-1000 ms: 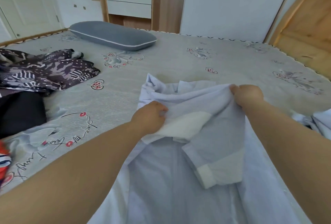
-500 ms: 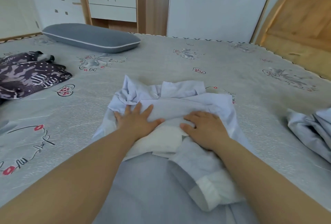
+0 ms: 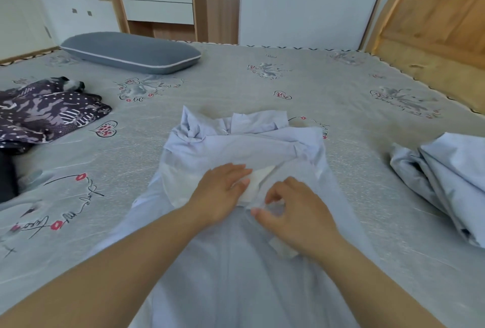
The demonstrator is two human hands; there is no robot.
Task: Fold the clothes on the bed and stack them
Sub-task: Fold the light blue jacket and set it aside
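Observation:
A pale blue shirt (image 3: 244,149) lies on the bed (image 3: 341,107) in front of me, collar away from me, with its sleeves folded across the chest. My left hand (image 3: 219,194) rests flat on the white cuff of one folded sleeve. Close beside it, my right hand (image 3: 294,212) has its fingers curled down onto the other sleeve and seems to pinch the cloth near the cuff. The shirt's lower half runs down between my forearms.
A second pale blue garment (image 3: 446,178) lies crumpled at the right. A dark patterned garment (image 3: 44,112) and something black (image 3: 8,178) lie at the left. A grey pillow (image 3: 131,52) sits at the far side. A wooden board (image 3: 433,20) borders the bed on the right.
The sleeves, held up a second ago, now lie on the shirt. Both hands pressed them flat, then slid back toward me and closer together; the right hand's fingers have curled onto the cloth.

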